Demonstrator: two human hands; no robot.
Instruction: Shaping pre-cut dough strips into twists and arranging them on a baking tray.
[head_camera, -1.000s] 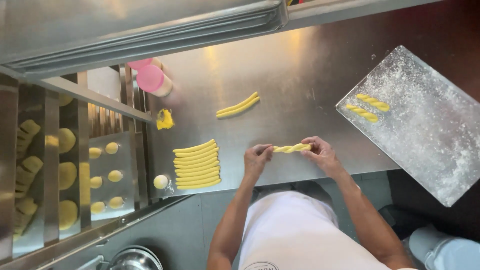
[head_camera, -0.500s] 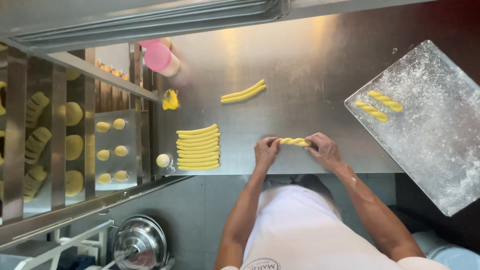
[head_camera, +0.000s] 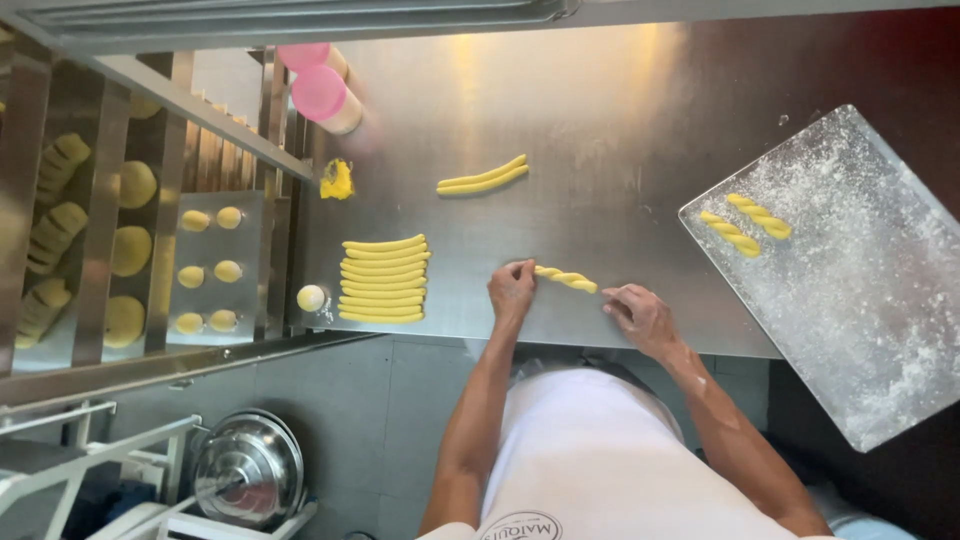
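A twisted yellow dough strip (head_camera: 567, 279) lies on the steel worktop (head_camera: 600, 130) near its front edge. My left hand (head_camera: 512, 288) pinches the strip's left end. My right hand (head_camera: 638, 314) sits just past the right end, fingers curled, barely touching it or just off it. To the left lies a stack of several plain dough ropes (head_camera: 383, 279). Two more ropes (head_camera: 483, 176) lie side by side farther back. On the right, a floured tray (head_camera: 860, 300) holds two finished twists (head_camera: 746, 224).
A small dough ball (head_camera: 311, 297) and a yellow dough scrap (head_camera: 337, 180) sit at the worktop's left edge. Two pink-capped containers (head_camera: 322, 84) stand at the back left. A rack (head_camera: 130, 230) holds trays of dough rounds. A metal lid (head_camera: 248, 466) sits below.
The twist has shifted slightly toward the front edge. My right hand has slid off its right end and moved toward me; my left hand still pinches the left end.
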